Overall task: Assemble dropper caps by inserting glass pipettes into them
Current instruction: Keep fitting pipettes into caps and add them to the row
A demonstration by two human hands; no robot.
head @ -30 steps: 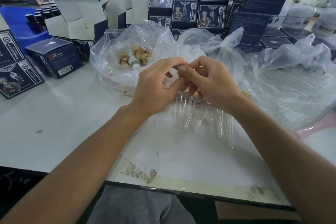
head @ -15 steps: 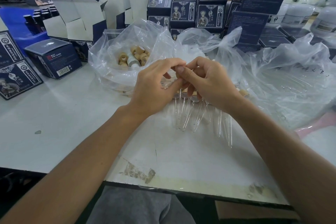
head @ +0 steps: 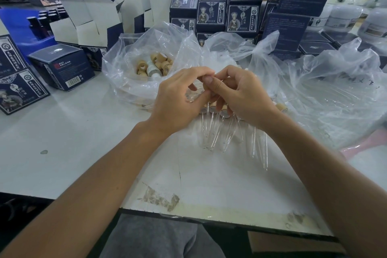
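Bare table (head: 83, 132) left; bags (head: 129, 77), perhaps pipettes (head: 259, 148), crowding ahead.

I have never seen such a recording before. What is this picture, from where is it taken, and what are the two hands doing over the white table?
No machine here: a person works with bare hands, filmed by a camera worn on the head, looking forward and down. The left hand and right hand meet fingertip to fingertip, pinching something small that the fingers hide. Below them, on the white table, lie clear glass pipettes with tan caps. Behind, a clear plastic bag holds loose tan caps. A second crumpled clear plastic bag lies to the right. Dark blue printed boxes stand stacked at the back.
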